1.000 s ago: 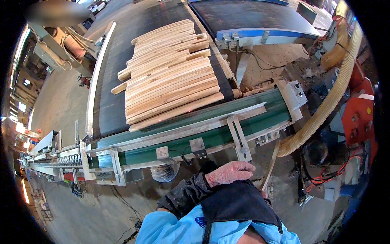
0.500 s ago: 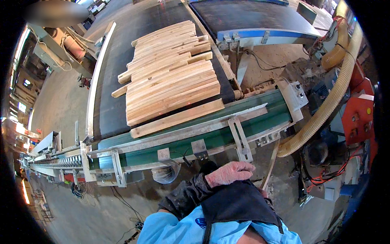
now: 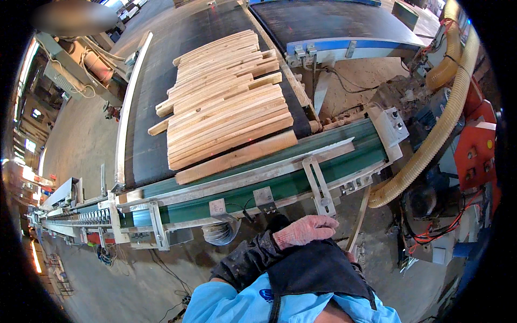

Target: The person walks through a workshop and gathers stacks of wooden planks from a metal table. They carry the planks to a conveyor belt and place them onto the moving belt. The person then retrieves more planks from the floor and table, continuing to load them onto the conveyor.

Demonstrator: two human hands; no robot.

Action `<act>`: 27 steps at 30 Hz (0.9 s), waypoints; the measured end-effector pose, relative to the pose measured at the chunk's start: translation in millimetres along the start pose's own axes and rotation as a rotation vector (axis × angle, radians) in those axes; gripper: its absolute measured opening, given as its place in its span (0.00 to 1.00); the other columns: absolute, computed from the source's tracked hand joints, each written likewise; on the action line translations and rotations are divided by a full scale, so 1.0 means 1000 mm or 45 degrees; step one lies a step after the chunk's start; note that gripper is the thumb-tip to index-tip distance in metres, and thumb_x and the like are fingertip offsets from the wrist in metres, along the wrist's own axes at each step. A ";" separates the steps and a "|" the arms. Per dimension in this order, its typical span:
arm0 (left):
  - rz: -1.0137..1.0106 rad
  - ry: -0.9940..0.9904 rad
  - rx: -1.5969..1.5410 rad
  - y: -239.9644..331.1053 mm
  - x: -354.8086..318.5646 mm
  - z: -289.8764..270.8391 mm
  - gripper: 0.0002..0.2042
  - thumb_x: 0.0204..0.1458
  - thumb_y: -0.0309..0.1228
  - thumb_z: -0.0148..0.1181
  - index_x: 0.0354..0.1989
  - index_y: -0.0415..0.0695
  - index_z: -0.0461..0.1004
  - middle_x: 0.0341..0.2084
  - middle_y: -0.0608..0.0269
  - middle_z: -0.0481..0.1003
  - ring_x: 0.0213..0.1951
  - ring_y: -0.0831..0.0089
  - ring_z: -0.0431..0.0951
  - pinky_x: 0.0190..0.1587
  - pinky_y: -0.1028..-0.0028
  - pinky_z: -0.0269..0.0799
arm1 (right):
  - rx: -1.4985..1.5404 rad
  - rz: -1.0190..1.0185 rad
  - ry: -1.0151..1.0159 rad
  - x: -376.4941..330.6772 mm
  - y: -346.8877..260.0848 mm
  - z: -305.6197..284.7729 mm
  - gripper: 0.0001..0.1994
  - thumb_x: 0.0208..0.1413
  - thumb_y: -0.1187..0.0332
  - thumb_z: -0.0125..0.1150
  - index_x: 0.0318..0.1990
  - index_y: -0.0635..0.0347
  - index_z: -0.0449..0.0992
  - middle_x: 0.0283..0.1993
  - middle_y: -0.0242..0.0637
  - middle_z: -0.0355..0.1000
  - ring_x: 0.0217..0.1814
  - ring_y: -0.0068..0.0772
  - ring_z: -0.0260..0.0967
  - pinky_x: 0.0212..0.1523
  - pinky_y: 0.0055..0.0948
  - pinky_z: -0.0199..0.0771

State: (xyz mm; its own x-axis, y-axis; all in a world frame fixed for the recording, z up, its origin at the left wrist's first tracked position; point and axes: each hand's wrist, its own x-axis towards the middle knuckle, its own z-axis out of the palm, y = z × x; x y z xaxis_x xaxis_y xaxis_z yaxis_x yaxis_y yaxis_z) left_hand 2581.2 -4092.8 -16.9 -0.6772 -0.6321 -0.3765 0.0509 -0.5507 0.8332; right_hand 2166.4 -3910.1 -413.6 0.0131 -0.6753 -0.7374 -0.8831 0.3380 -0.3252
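Observation:
My left hand (image 3: pixel 305 231), in a pink knitted glove, lies across the front of my body over dark cloth. Its fingers are stretched out, and no object shows in it. A dark sleeve covers the left forearm. My right hand is hidden. Ahead of me, a row of light wooden strips (image 3: pixel 226 105) lies side by side on a wide black conveyor belt (image 3: pixel 141 145). One separate board (image 3: pixel 237 156) rests nearer, along the far edge of the narrow green conveyor (image 3: pixel 186 209). Neither hand touches the wood.
A metal guide rail (image 3: pixel 242 175) with slotted brackets (image 3: pixel 319 185) runs along the green conveyor, between me and the wood. Another belt (image 3: pixel 334 24) stands far right. A ribbed hose (image 3: pixel 447 134) and orange machinery (image 3: pixel 474 156) are at right. A flexible duct (image 3: pixel 219 232) hangs below the conveyor.
The separate board has shifted slightly right. A short light piece of wood now shows at the green conveyor's left end, behind the rail. My left hand stays in place.

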 end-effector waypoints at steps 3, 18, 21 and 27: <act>0.009 -0.019 -0.036 -0.010 0.004 -0.002 0.27 0.67 0.37 0.64 0.69 0.34 0.71 0.56 0.55 0.79 0.60 0.70 0.77 0.67 0.69 0.70 | 0.148 0.121 0.032 -0.010 -0.014 -0.008 0.23 0.63 0.44 0.59 0.57 0.47 0.83 0.53 0.51 0.83 0.60 0.59 0.79 0.54 0.53 0.79; 0.019 -0.101 0.043 0.007 0.006 -0.011 0.23 0.67 0.30 0.62 0.68 0.36 0.72 0.54 0.60 0.81 0.59 0.72 0.77 0.64 0.71 0.71 | 0.181 -0.066 0.206 -0.043 -0.052 -0.023 0.18 0.68 0.50 0.56 0.56 0.43 0.84 0.49 0.47 0.84 0.50 0.57 0.81 0.52 0.54 0.79; -0.002 -0.097 -0.207 0.010 0.004 -0.009 0.23 0.66 0.27 0.63 0.68 0.34 0.72 0.54 0.58 0.81 0.55 0.72 0.79 0.64 0.70 0.72 | 0.162 0.213 0.166 -0.045 -0.056 -0.040 0.18 0.66 0.59 0.59 0.56 0.57 0.83 0.37 0.47 0.83 0.37 0.47 0.83 0.38 0.48 0.81; 0.020 -0.190 -0.288 0.012 0.032 0.006 0.30 0.61 0.40 0.73 0.66 0.35 0.73 0.53 0.51 0.82 0.54 0.61 0.81 0.63 0.59 0.75 | 0.155 0.419 0.060 -0.052 -0.025 -0.054 0.25 0.53 0.60 0.72 0.61 0.39 0.81 0.43 0.49 0.83 0.45 0.52 0.84 0.45 0.49 0.85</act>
State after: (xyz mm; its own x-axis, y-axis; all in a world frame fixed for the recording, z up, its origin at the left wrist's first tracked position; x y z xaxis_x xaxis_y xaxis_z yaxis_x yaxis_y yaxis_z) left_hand 2556.0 -4116.6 -16.8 -0.7752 -0.5631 -0.2863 0.2133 -0.6599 0.7204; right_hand 2162.2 -3919.0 -334.8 -0.2874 -0.5457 -0.7872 -0.7739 0.6165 -0.1448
